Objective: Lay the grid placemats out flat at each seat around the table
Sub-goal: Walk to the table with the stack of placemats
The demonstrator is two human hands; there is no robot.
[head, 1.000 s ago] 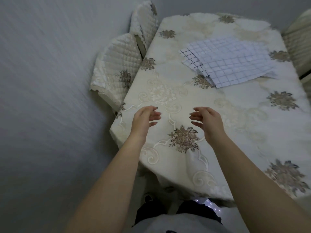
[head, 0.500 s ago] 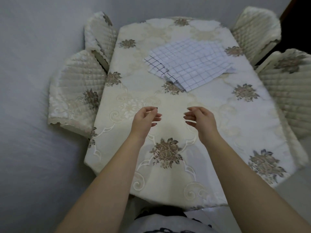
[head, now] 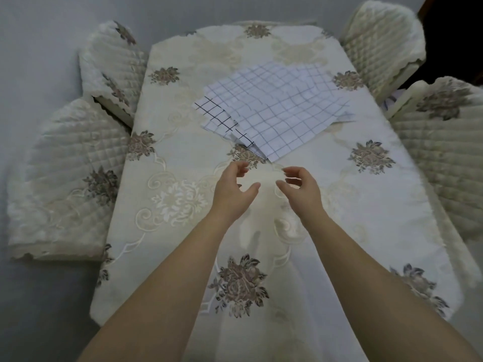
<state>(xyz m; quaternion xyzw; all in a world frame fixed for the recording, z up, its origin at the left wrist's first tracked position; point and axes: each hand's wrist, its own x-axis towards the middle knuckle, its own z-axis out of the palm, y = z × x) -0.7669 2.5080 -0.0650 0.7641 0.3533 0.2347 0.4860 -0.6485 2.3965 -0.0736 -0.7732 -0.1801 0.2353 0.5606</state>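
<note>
A stack of white grid placemats (head: 271,111) lies fanned out, slightly askew, near the middle of the table (head: 352,205), which is covered in a cream floral cloth. My left hand (head: 234,189) and my right hand (head: 300,188) hover side by side above the cloth, just short of the stack's near corner. Both hands have loosely curved fingers and hold nothing. Neither hand touches the placemats.
Two quilted cream chairs (head: 68,178) (head: 112,71) stand along the table's left side. Two more (head: 381,40) (head: 444,142) stand along its right side. A grey wall runs on the left and behind. A dark opening (head: 460,30) shows at the top right.
The view has swung right and forward, bringing the right-hand chairs into sight. Both hands have reached forward, closer to the placemat stack, and their fingers have spread a little.
</note>
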